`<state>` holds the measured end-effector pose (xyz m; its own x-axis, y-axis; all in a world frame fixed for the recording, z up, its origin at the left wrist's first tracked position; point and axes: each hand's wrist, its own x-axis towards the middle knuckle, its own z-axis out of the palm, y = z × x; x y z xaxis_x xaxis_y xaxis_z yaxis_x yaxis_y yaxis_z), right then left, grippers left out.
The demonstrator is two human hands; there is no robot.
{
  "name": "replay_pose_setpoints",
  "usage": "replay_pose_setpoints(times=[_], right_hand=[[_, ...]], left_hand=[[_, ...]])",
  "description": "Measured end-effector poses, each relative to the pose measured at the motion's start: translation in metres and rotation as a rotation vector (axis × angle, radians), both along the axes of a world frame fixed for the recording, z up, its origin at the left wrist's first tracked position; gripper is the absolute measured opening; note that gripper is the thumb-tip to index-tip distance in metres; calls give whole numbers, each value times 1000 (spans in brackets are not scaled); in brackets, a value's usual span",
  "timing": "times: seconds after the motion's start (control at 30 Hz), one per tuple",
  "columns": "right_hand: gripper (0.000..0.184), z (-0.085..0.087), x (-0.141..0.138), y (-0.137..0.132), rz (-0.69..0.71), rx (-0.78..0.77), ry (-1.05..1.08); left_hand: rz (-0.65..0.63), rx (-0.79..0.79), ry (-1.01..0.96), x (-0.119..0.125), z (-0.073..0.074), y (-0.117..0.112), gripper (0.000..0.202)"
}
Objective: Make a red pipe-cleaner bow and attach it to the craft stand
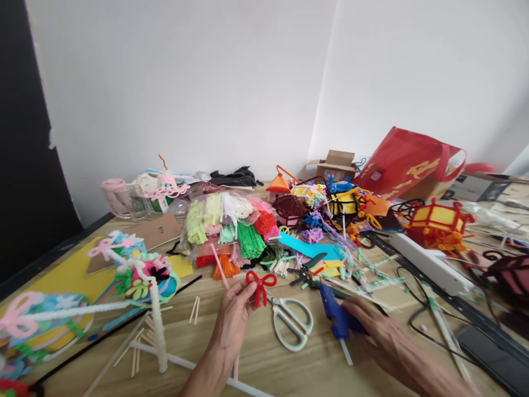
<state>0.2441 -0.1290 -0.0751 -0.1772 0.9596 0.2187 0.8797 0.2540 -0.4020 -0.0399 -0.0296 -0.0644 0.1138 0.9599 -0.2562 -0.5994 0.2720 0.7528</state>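
Pale walls (pixel 185 82) behind, black panel (pixel 22 138) at the left edge, and down to a crowded wood-grained tabletop (pixel 297 375). Straight to the action: pinching a red bow (pixel 259 283) between thumb and fingers of the left hand (pixel 233 317), up near the middle of the table, loops spread and tails hanging! Running behind that same hand, a pink rod (pixel 219 264); cannot tell whether held. Across to the right hand (pixel 384 339), reaching over the handle of a blue glue gun (pixel 339 324), fingers partly hidden; cannot tell how firmly closed. Poking from the gun, a pale glue stick (pixel 346 353). Between the two hands, lying flat: white-handled scissors (pixel 294 320), blades mostly masked behind the bow. Just beyond, dark-handled pliers (pixel 313 261), then bundles of bright pipe cleaners (pixel 251 240) in heaps. Out left, fuzzy flower crafts (pixel 144 275) beside loose wooden sticks (pixel 196 309). Away right, a white power strip (pixel 432 264), a yellow-and-red lantern (pixel 438 220) and, leaning at the back, a big red bag (pixel 407 165).
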Motion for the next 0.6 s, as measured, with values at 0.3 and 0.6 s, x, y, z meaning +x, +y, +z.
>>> replay_pose_setpoints(times=[0.3,0.6], right_hand=[[26,53,-5,29,-77,-230,1433],[28,35,-20,61,59,-500,1773]], left_hand=[[79,-26,-29,-6,3,2,24],[146,-83,-26,-6,-1,2,25]])
